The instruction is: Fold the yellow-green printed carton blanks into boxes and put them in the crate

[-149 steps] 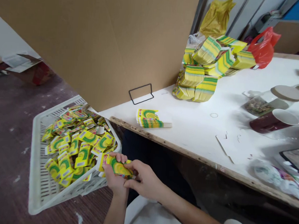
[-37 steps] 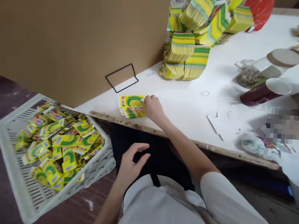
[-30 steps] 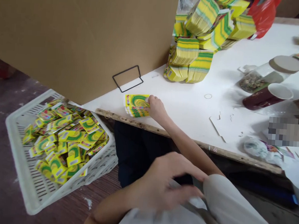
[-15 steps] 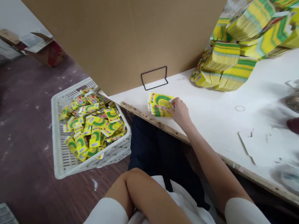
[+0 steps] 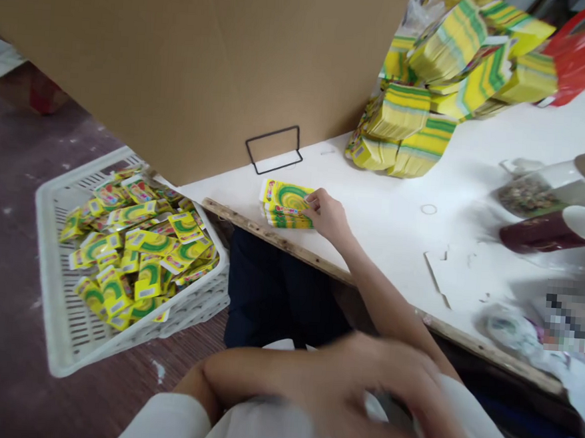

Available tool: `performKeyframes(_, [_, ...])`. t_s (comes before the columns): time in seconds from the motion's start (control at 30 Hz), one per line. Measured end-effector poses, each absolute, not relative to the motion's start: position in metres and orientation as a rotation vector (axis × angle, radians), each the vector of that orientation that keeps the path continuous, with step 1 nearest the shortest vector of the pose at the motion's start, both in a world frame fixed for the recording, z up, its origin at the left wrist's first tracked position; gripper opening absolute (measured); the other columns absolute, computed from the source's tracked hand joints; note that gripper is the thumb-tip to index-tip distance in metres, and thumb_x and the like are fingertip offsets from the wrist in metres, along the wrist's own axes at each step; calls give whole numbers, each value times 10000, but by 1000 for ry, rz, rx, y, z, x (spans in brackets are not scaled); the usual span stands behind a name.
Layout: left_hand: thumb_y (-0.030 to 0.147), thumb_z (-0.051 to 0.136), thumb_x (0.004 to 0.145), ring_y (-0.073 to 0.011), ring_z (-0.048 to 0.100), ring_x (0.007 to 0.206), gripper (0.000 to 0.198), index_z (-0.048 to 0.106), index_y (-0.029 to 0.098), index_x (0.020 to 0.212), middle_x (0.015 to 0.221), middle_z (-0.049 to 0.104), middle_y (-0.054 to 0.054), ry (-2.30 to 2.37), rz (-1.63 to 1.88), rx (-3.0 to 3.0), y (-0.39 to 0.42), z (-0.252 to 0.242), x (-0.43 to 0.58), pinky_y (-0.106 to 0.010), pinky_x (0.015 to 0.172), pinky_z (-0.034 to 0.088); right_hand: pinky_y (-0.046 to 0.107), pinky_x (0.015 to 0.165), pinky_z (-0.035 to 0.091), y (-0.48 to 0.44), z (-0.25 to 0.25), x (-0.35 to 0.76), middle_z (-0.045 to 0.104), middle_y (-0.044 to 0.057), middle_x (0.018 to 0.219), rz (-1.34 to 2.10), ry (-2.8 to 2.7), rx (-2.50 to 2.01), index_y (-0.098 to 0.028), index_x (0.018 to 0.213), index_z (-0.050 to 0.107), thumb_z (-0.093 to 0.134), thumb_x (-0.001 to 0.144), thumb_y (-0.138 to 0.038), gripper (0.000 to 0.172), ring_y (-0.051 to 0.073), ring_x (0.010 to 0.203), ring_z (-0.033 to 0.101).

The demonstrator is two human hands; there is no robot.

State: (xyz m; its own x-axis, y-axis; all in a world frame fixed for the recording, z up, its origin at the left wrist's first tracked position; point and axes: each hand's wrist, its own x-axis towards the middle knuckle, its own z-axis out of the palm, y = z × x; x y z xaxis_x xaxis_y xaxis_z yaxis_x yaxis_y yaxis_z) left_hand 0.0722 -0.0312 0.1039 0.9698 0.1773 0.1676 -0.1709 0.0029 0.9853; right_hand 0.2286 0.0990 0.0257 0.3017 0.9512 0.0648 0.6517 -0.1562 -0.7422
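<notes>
On the white table [image 5: 373, 205], my right hand [image 5: 329, 216] pinches the right end of a small overlapping pile of flat yellow-and-green cartons [image 5: 286, 202], near the wooden front edge. My left hand [image 5: 386, 386] is blurred by motion, low in front of my white shirt. Its thumb and fingers look spread apart, and I make out nothing held between them; the fingertips run off the bottom of the view. To the left, a white plastic basket [image 5: 47, 282] holds many small yellow-and-green packs [image 5: 148, 279].
A large brown cardboard box [image 5: 223, 61] stands behind the pile, by a black wire stand [image 5: 274, 149]. Bundled cartons [image 5: 423, 138] are stacked at the back right. A dark red cup [image 5: 537, 231], a rubber band [image 5: 428, 209] and a red bag [image 5: 584, 59] are on the right.
My left hand has come up into view from below, in front of my shirt. My right hand stays at the carton pile. The view has swung right, so the scene sits further left.
</notes>
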Motion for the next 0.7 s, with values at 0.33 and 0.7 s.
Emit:
performKeyframes(0.33, [751, 796, 615, -218, 675, 983, 622, 701, 253, 975, 1027, 715, -37, 745, 1452, 749, 62, 14, 34, -343, 870, 570, 243, 636, 450, 36, 46, 170, 598, -39, 745, 962, -1335, -1384, -225, 845, 536, 649, 795, -129, 156, 128, 655, 567])
performKeyframes(0.7, [729, 640, 766, -133, 559, 676, 545, 600, 195, 872, 707, 547, 31, 719, 1373, 748, 51, 36, 31, -302, 714, 503, 232, 655, 453, -7, 23, 123, 579, -31, 797, 1207, -1075, -1165, -196, 867, 590, 821, 770, -450, 357, 113, 692, 527])
